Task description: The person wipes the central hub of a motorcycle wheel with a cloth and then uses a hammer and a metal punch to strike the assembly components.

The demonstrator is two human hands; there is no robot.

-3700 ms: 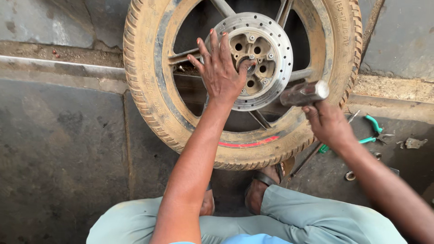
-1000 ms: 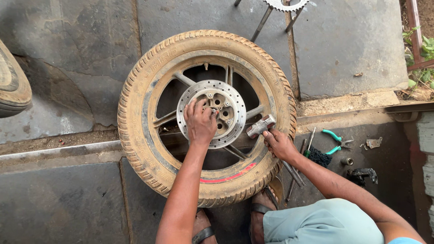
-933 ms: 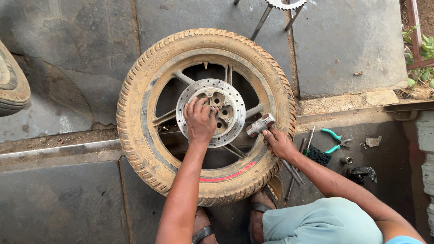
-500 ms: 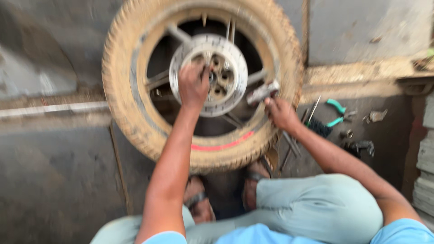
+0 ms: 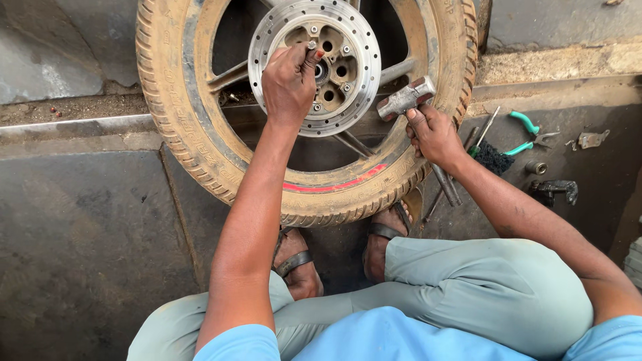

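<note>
Left grip pinching a bolt at disc ten o'clock; right grip clenched on hammer.

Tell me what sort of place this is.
Probably a roadside or open-air motorcycle repair spot: a dusty wheel with a brake disc stands on stained concrete, the right hand grips a hammer, and green-handled pliers lie on the ground.

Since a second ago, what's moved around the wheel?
The view has closed in on the wheel. The left hand shifted from the disc's lower left to its centre, fingers pinching something small at the hub. The right hand holds the hammer beside the disc as before. Wheel upright, pliers unmoved.
</note>
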